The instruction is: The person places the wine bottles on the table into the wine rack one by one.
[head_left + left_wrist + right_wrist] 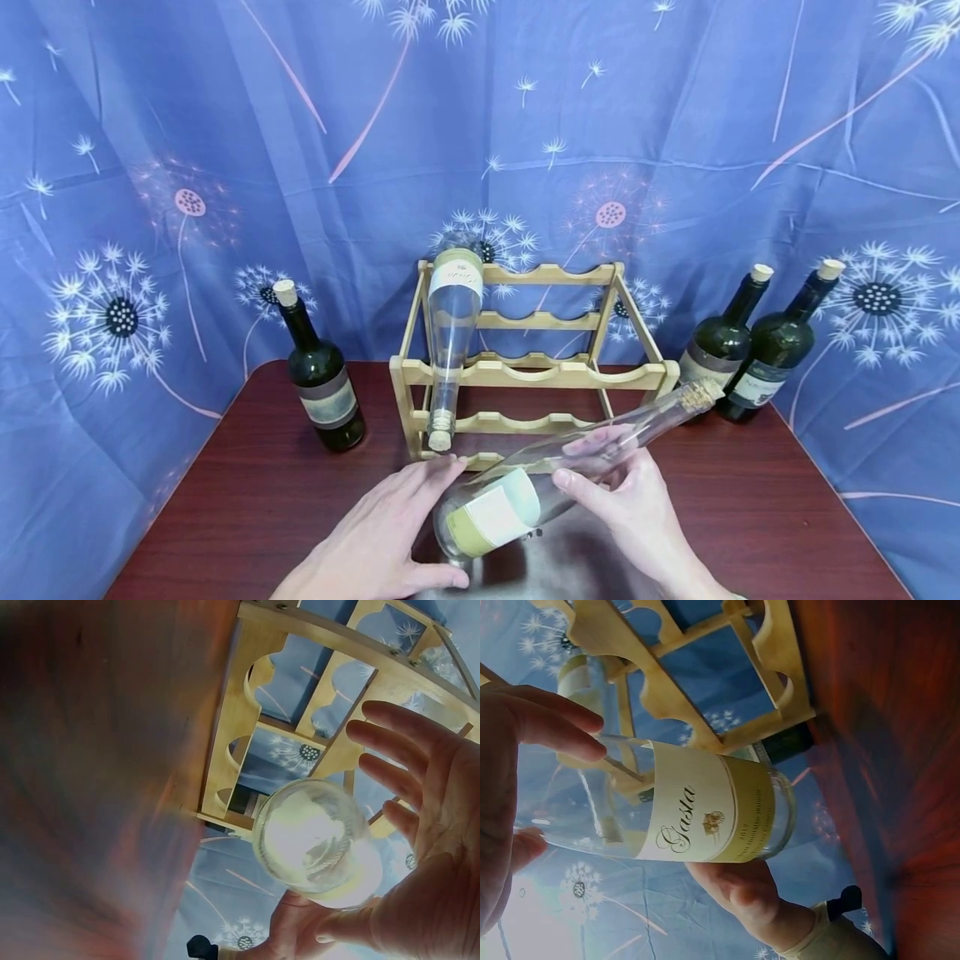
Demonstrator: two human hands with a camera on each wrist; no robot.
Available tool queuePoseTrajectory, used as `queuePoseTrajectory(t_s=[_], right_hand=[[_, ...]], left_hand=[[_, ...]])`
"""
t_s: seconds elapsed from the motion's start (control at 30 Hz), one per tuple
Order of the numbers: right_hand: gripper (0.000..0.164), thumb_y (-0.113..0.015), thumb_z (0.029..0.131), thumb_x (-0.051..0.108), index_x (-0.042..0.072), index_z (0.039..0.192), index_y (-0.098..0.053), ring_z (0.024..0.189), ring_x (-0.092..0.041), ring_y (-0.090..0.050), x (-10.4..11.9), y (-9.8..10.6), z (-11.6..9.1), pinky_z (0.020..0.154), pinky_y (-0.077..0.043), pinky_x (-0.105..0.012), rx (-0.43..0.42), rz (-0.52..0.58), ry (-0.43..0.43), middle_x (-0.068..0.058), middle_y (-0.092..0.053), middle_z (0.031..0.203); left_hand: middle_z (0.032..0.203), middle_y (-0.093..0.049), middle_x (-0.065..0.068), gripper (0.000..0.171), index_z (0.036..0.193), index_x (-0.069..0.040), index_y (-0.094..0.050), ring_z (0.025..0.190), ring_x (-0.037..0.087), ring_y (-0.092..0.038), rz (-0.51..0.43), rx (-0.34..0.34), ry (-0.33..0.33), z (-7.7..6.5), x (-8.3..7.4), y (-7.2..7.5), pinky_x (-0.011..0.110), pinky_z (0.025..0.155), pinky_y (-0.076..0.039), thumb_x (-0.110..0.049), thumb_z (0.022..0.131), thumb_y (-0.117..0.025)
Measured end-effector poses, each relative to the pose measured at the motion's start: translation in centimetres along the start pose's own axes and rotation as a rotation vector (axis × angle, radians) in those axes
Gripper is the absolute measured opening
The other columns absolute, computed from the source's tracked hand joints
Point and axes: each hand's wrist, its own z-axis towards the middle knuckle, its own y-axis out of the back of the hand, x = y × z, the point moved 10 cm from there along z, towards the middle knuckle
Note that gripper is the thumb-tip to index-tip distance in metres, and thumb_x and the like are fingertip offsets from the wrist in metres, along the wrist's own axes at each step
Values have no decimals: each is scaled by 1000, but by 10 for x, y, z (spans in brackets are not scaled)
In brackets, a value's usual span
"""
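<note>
My right hand [641, 512] grips a clear glass wine bottle [493, 515] around its upper body, thumb on the near side. The bottle is tilted, its corked neck [678, 406] pointing up to the right and its base low on the left. Beside that base, my left hand [382, 533] is spread with straight fingers and the thumb apart. In the left wrist view the round bottle base [304, 840] faces the camera near the left palm. A white and olive label [697, 810] reading "Gasta" shows in the right wrist view.
Behind the hands stands a wooden wine rack [532, 377], with another clear corked bottle [455, 321] lying on its top left, cork forward. A dark green bottle [327, 387] stands at the left. Two dark bottles [716, 342] stand right of the rack, before a blue curtain [525, 125].
</note>
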Motion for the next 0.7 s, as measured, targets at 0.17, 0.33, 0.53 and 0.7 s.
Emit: queuePoseTrajectory(t_s=[0.17, 0.33, 0.53, 0.7], right_hand=[[44, -74, 81, 0, -3, 114, -45, 94, -27, -68, -5, -9, -2, 74, -55, -33, 20, 136, -9, -19, -64, 109], [42, -69, 84, -2, -7, 112, -40, 85, -32, -69, -10, -20, -5, 73, -56, -43, 52, 266, -27, -25, -62, 109], [42, -66, 85, -5, -7, 113, -35, 87, -38, -68, -17, -30, -9, 73, -54, -50, 67, 385, -53, -32, -59, 110], [44, -67, 85, -2, -8, 115, -36, 94, -43, -65, -23, -36, -13, 74, -54, -49, 80, 413, -109, -32, -60, 111]], left_hand=[[141, -42, -8, 108, 154, -25, -19, 125, 12, -43, -34, 22, 16, 1, -1, -4, 43, 97, -42, -79, 70, -59], [143, -40, -13, 106, 154, -30, -15, 123, 9, -44, -81, 52, 47, 3, -1, -8, 42, 97, -42, -79, 70, -58], [134, -48, -8, 105, 153, -27, -19, 109, 7, -51, -75, 16, 17, 4, -4, -7, 39, 91, -45, -76, 71, -60], [114, -55, -7, 105, 153, -23, -22, 94, 7, -52, -29, -50, -5, 3, -6, -3, 34, 82, -48, -68, 70, -70]])
